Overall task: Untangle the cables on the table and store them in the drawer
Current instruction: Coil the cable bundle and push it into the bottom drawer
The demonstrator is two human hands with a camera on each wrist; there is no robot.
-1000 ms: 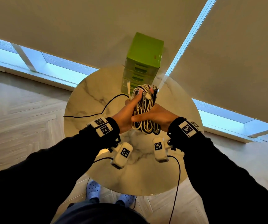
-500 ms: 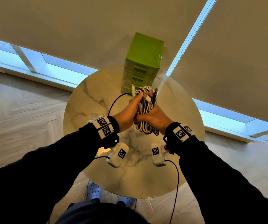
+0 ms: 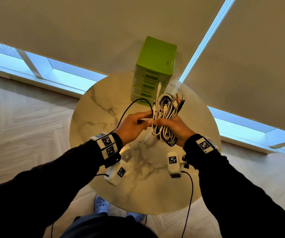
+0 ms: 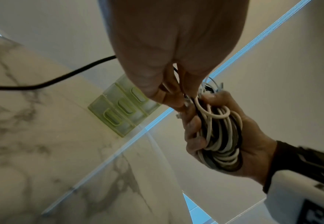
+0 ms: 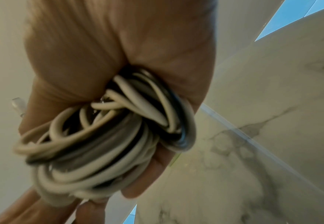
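Observation:
My right hand (image 3: 172, 127) grips a coiled bundle of white and black cables (image 3: 165, 114), held above the round marble table (image 3: 95, 107). The same bundle (image 5: 107, 136) fills the right wrist view, wrapped in my fingers. My left hand (image 3: 135, 122) pinches strands at the bundle's left edge, and its fingertips (image 4: 169, 98) close on a cable where it meets the coil (image 4: 218, 136). A loose black cable (image 3: 131, 107) arcs from the pinch back toward my left wrist. Several plug ends stick up from the bundle's top. The green drawer unit (image 3: 153, 73) stands behind it, all drawers closed.
The drawer unit (image 4: 122, 109) sits at the table's far edge against a beige blind. Wrist camera boxes and their black leads hang under both forearms. Wood floor surrounds the table, and my slippered feet show below its near rim.
Both hands and the bundle have shifted slightly right. My left hand has slid from the bundle's top down to its left side, and the black cable's loop has pulled in off the table.

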